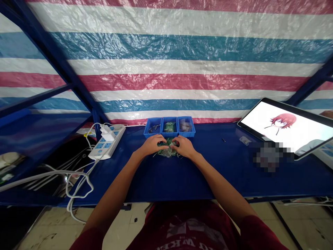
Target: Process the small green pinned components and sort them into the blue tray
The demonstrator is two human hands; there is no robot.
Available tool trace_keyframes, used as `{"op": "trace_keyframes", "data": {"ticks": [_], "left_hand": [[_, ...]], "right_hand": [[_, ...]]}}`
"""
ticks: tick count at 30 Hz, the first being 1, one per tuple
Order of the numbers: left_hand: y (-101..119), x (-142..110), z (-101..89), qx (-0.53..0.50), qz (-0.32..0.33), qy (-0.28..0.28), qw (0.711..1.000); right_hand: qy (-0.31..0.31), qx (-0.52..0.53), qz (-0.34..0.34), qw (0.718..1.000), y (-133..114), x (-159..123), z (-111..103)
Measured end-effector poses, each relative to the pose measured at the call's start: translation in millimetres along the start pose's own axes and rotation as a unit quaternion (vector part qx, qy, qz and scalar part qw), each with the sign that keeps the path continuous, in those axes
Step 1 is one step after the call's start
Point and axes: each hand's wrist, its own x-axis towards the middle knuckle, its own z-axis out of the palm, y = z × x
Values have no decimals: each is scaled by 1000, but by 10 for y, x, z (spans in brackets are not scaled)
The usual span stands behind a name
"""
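My left hand (pixel 154 145) and my right hand (pixel 184 146) meet at the middle of the blue table (pixel 166 182). Their fingertips pinch a crumpled, clear plastic packet with green contents (pixel 168 151). Thin metal pins or leads stick out of it, though its exact contents are hidden by my fingers. Just beyond my hands stands a blue three-compartment tray (pixel 160 125). Its left compartment holds thin metal pieces, the middle one a green packet (pixel 169 127), and the right one a clear bag of brownish parts (pixel 185 125).
A white power strip (pixel 108 141) with plugged-in adapters lies left, its white cables trailing over the table edge. A tablet (pixel 283 126) leans at the right, near a small black part (pixel 223 140) and a clear bag (pixel 245 140). A striped tarpaulin (pixel 166 80) hangs behind.
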Motion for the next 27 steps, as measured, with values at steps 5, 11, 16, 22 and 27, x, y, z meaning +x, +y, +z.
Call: {"op": "trace_keyframes", "data": {"ticks": [5,11,16,22,27], "left_hand": [[-8,1,5,-6,5,-6,1000],[1,0,-9,11,10,2,1000],[-23,-3,2,21,9,23,999],[23,4,9,-11,-23,70,997],[143,26,18,-106,-82,92,987]], "right_hand": [[-19,-19,-36,999,-5,-28,31],[-30,-32,-55,998,23,-23,51],[23,15,-49,998,43,-1,83],[131,146,-53,979,28,20,29],[171,258,-24,950,-21,4,-6]]}}
